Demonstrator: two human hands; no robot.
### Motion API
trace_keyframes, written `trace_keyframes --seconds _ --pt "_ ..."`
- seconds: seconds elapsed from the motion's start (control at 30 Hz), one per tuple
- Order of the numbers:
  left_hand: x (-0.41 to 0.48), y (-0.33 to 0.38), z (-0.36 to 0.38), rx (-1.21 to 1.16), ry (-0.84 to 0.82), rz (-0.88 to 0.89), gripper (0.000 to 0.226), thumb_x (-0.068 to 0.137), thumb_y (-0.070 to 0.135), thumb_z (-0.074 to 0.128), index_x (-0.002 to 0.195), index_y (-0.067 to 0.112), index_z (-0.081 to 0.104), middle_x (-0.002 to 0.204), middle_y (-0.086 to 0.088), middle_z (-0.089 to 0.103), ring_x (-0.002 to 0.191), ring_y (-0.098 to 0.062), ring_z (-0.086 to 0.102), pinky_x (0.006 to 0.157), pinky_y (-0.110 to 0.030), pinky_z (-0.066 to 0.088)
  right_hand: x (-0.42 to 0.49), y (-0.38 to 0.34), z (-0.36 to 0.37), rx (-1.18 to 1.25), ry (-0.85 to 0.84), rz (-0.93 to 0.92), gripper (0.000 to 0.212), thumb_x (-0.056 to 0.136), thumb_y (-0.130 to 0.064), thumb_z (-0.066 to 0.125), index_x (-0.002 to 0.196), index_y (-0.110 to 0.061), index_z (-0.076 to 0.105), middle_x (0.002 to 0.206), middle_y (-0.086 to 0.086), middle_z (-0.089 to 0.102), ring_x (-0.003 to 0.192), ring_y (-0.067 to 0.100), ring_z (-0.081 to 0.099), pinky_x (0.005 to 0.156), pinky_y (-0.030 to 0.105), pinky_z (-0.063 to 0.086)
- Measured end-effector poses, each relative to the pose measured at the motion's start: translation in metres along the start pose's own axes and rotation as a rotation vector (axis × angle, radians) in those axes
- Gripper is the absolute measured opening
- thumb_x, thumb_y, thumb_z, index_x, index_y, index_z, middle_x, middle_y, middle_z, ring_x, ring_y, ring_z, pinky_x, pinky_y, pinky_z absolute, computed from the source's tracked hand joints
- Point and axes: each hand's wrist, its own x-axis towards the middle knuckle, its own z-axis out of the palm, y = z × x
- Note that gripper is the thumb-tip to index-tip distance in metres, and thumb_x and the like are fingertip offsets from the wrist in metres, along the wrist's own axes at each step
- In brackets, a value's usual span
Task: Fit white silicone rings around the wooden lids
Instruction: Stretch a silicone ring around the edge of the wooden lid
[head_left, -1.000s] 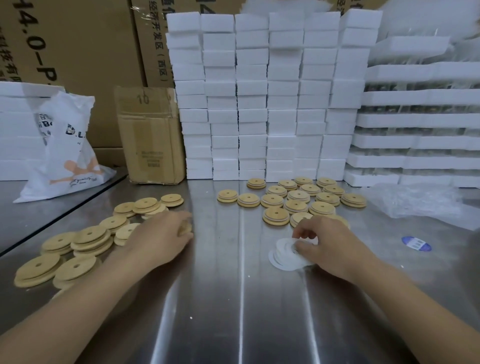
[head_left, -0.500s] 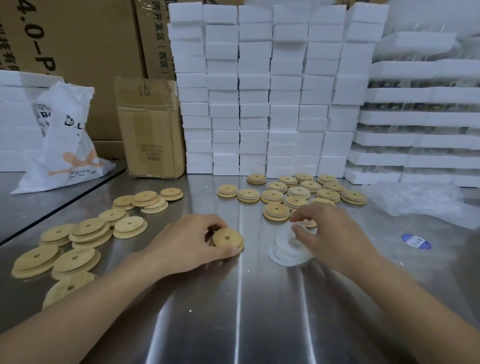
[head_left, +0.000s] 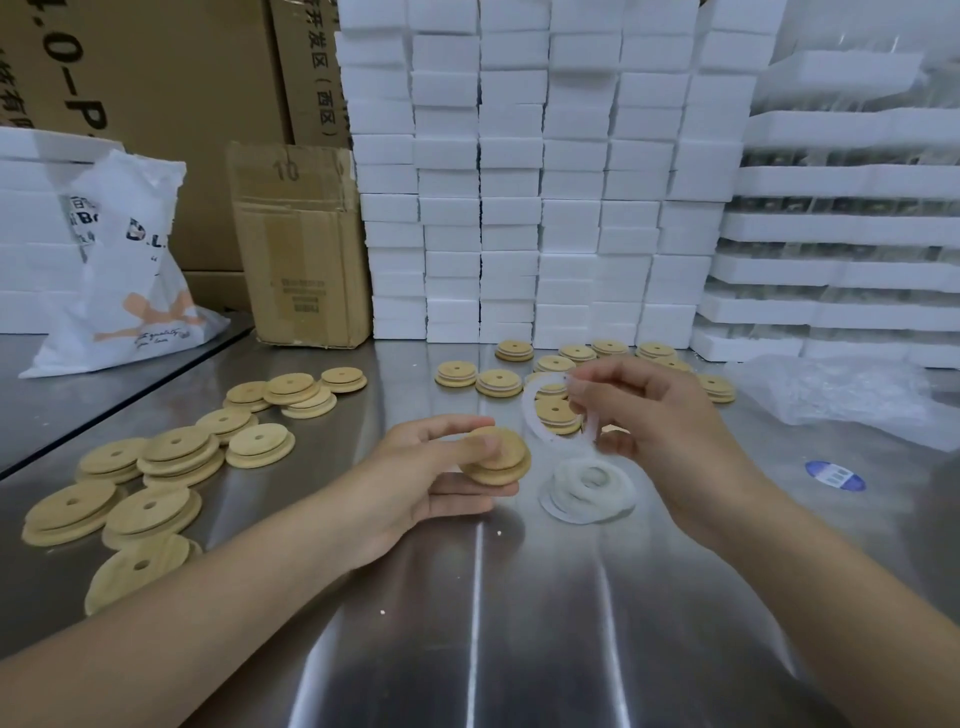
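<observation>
My left hand grips a round wooden lid between thumb and fingers, lifted a little off the steel table. Just right of it, my right hand pinches a white silicone ring and holds it upright in the air. Under that hand a small pile of white rings lies flat on the table. Several bare wooden lids are scattered at the left. Behind my right hand sits a group of lids with white rings fitted.
The steel table ends at a seam on the left. At the back stand stacked white foam blocks, a cardboard box and a white plastic bag. Crumpled clear plastic and a blue sticker lie at the right.
My left hand brought one lid from the left pile to the middle and lifted it. My right hand picked one ring off the ring pile and raised it.
</observation>
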Motion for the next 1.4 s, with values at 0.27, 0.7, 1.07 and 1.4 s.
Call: trace_keyframes --seconds 0.27,0.7,1.07,1.4 --pt "-0.002 -0.004 0.01 -0.184 -0.134 -0.1 0.064 0.095 0.055 0.063 0.141 0.011 0.063 0.13 -0.018 0.075 0.112 -0.044 0.075 0.079 -0.038 0.066 -0.003 0.007 0.004 -0.039 -0.095 0.106 0.006 0.093 -0.014 0.076 0.094 -0.011 0.081 0.08 0.006 0.075 0.062 0.011 0.062 0.055 0.021 0.05" --pt "0.0 -0.006 0.014 -0.153 -0.135 -0.101 0.063 0.098 0.058 0.058 0.136 0.009 0.069 0.128 -0.019 0.076 0.113 -0.042 0.076 0.081 -0.041 0.066 -0.006 0.015 0.012 -0.19 -0.139 0.09 0.003 0.091 -0.012 0.081 0.088 -0.011 0.08 0.077 0.011 0.075 0.065 0.025 0.064 0.053 0.024 0.053" --pt "-0.001 -0.013 0.011 -0.05 -0.21 0.012 0.048 0.085 0.012 0.081 0.132 0.022 0.074 0.129 -0.014 0.077 0.12 -0.03 0.074 0.089 -0.035 0.064 -0.004 0.022 0.012 -0.301 -0.081 0.074 0.01 0.089 -0.022 0.083 0.086 -0.012 0.08 0.072 0.007 0.072 0.062 0.01 0.059 0.06 0.025 0.049" --pt "0.0 -0.015 0.01 -0.04 -0.261 0.032 0.058 0.087 0.001 0.079 0.14 0.019 0.068 0.131 -0.017 0.075 0.123 -0.032 0.073 0.091 -0.036 0.064 -0.003 0.024 0.012 -0.289 -0.092 0.056 0.009 0.09 -0.021 0.082 0.085 -0.014 0.081 0.068 0.003 0.07 0.059 0.006 0.058 0.055 0.015 0.045"
